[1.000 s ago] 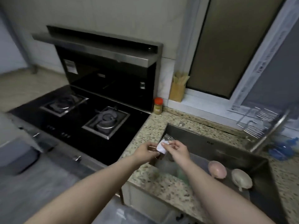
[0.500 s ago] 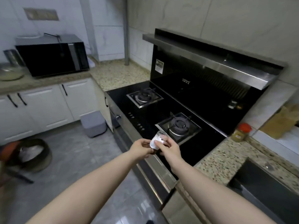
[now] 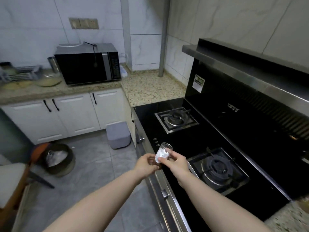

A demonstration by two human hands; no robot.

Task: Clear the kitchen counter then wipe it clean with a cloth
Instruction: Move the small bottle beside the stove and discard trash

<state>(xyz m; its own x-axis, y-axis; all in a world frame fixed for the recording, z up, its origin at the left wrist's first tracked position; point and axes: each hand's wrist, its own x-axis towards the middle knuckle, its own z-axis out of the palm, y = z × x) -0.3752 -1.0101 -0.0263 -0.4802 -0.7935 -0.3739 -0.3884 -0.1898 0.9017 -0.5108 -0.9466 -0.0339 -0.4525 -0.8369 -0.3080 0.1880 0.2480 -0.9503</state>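
A small clear glass jar [image 3: 165, 147] with a white label or paper [image 3: 161, 155] on its side is held up over the front edge of the black stove [image 3: 217, 136]. My left hand [image 3: 145, 164] grips it from below and the left. My right hand [image 3: 175, 160] holds it from the right, thumb pressed on the white piece. The speckled granite counter [image 3: 150, 86] runs along the far corner beyond the stove.
A black microwave [image 3: 87, 64] stands on the far counter, with a glass dish [image 3: 48, 81] and a rack [image 3: 20, 72] to its left. On the floor are a grey bin [image 3: 118, 134] and a round bin with a bag [image 3: 57, 158]. A chair [image 3: 15, 180] is at left.
I have turned left from the sink past the stove, carrying the jar in both hands; the sink has left the view and the far counter with the microwave has come in.
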